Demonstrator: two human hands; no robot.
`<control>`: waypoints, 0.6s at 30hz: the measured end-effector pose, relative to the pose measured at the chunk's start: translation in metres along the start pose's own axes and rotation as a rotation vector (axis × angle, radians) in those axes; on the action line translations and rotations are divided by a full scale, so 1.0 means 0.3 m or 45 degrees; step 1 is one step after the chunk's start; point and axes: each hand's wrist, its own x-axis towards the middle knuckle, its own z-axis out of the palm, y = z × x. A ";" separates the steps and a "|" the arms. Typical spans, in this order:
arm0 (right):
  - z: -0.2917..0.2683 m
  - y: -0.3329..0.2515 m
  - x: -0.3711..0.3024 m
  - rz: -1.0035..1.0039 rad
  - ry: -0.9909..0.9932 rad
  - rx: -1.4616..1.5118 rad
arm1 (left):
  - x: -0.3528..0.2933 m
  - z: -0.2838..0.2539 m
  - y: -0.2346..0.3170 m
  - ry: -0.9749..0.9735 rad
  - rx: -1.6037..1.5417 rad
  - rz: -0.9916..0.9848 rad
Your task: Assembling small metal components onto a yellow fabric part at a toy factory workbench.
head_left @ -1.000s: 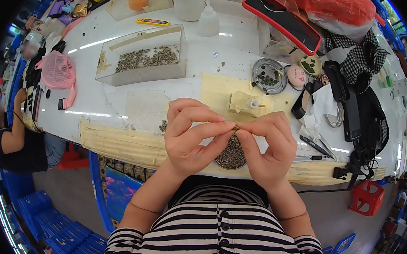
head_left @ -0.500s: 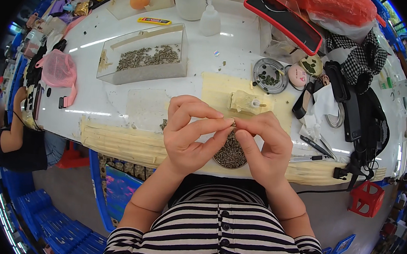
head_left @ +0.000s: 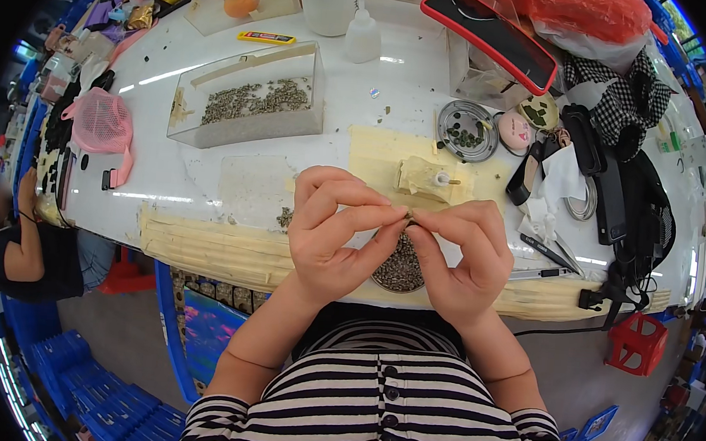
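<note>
Both hands up over the near edge of the white bench [head_left: 206,184], fingertips meeting at centre. Left hand [head_left: 342,230] and right hand [head_left: 458,258] each pinch one small dark part [head_left: 410,216] between thumb and forefinger; fingers clenched on it from both sides, other fingers curled in. Part is too small to make out its shape.

Directly below the fingers: a round dish of small dark parts [head_left: 400,267], partly hidden by both hands. Just beyond the fingers: a small beige fixture with a pin [head_left: 424,177] sitting on a yellowish mat [head_left: 375,152]. A few loose parts [head_left: 285,217] lie on the bench just left of the left fingers.

Further out from the fingers, to the left: a clear plastic box [head_left: 250,100] with a layer of the same small parts. Further out to the right: a round metal tin [head_left: 467,131] with dark pieces, then black cables and tools [head_left: 620,200]. A red-edged tray [head_left: 490,36] sits at the far side.

Another person [head_left: 23,244] sits well off to the left, below bench level.
</note>
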 end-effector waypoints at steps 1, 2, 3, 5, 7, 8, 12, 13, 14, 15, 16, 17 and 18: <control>0.000 -0.006 0.001 -0.070 0.006 -0.058 | -0.001 0.000 -0.001 0.010 -0.004 -0.010; 0.001 -0.009 0.001 -0.139 0.011 -0.115 | -0.002 0.001 -0.002 0.019 -0.007 -0.020; 0.003 -0.008 0.000 -0.134 0.005 -0.102 | -0.003 0.002 -0.003 0.029 -0.012 -0.029; 0.007 -0.002 -0.007 -0.122 -0.008 -0.075 | -0.005 0.000 -0.005 0.037 -0.012 -0.027; 0.002 0.007 -0.011 0.019 -0.055 0.071 | -0.006 -0.001 -0.006 0.043 -0.014 -0.022; 0.000 0.011 -0.013 0.089 -0.078 0.144 | -0.006 -0.002 -0.006 0.045 -0.017 -0.018; -0.007 0.001 -0.027 0.607 -0.147 0.664 | -0.013 -0.007 -0.015 0.039 -0.017 0.019; -0.012 -0.009 -0.022 0.749 -0.149 0.801 | -0.013 -0.008 -0.013 0.032 -0.012 0.037; -0.016 -0.016 -0.017 0.891 -0.151 0.937 | -0.012 -0.009 -0.009 0.024 -0.007 0.054; -0.021 -0.015 -0.014 0.958 -0.189 0.990 | -0.011 -0.012 -0.006 0.017 0.003 0.072; -0.031 -0.010 -0.011 1.025 -0.228 1.043 | -0.011 -0.015 -0.004 0.010 0.016 0.093; -0.039 -0.005 -0.009 1.092 -0.267 1.095 | -0.011 -0.017 -0.003 0.004 0.029 0.113; -0.043 0.000 -0.010 1.120 -0.281 1.138 | -0.010 -0.018 -0.003 -0.002 0.040 0.134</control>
